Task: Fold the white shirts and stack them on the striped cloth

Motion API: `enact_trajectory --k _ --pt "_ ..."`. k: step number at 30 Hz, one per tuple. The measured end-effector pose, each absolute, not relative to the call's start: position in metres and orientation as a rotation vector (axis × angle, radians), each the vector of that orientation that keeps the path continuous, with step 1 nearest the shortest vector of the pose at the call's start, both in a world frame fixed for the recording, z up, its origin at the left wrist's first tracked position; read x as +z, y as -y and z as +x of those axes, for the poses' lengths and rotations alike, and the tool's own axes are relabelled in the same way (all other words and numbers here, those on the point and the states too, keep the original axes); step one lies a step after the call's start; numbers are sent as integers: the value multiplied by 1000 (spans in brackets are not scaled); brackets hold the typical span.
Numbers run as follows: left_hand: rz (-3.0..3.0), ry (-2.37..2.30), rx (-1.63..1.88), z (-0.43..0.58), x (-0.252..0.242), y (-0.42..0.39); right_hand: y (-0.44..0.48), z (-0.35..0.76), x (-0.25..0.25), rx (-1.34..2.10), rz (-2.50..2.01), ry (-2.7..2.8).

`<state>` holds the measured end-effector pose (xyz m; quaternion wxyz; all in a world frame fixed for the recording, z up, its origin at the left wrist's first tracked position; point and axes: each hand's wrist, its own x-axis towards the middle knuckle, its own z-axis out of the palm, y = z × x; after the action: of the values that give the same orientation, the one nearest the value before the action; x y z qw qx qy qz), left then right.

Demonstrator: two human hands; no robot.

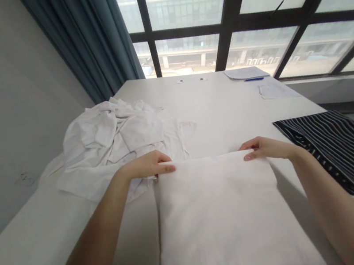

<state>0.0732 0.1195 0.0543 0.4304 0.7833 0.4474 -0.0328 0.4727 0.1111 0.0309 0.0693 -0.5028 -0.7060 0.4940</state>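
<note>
**Hands grip the far edge of one white cloth**

Your two hands are both closed on the same piece. Your left hand has its fingers curled over the far left corner of the white cloth, and your right hand pinches the far right corner. They sit well apart, with the full width of the cloth between them.

You have one white cloth in hand. It is a smooth, flat rectangle with a straight, slightly rounded far edge. It lies on the counter directly in front of you and runs back towards your body and out of view at the bottom.

Count three fabric items in all. The second is one crumpled heap of white garments to your left, soft and creased. Its near side touches or sits just beside your left hand. The third is one dark cloth with thin white stripes to your right, lying flat and draping over the counter's right edge.

At the far end you have two sheets of paper, one blue pen and two small round dark things too small to identify.

The counter is white, matte and smooth. The widest bare stretch lies beyond the cloth's far edge, between the heap and the striped piece, and it reaches up to the papers. The left edge runs close along a pale wall. The far edge meets a dark-framed window with one blue-grey curtain hanging in folds at its left.
</note>
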Motion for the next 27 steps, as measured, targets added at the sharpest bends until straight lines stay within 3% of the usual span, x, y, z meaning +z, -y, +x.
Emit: enact_trajectory --k 7,14,27 --pt "2085 -1179 -104 105 59 -100 -98 440 48 1132 -1693 2342" --pt "2141 -1173 -63 109 65 -94 -83 401 52 1053 -1445 2475" --pt "2499 -1146 -90 122 54 -85 -70 359 21 515 -1278 2620"
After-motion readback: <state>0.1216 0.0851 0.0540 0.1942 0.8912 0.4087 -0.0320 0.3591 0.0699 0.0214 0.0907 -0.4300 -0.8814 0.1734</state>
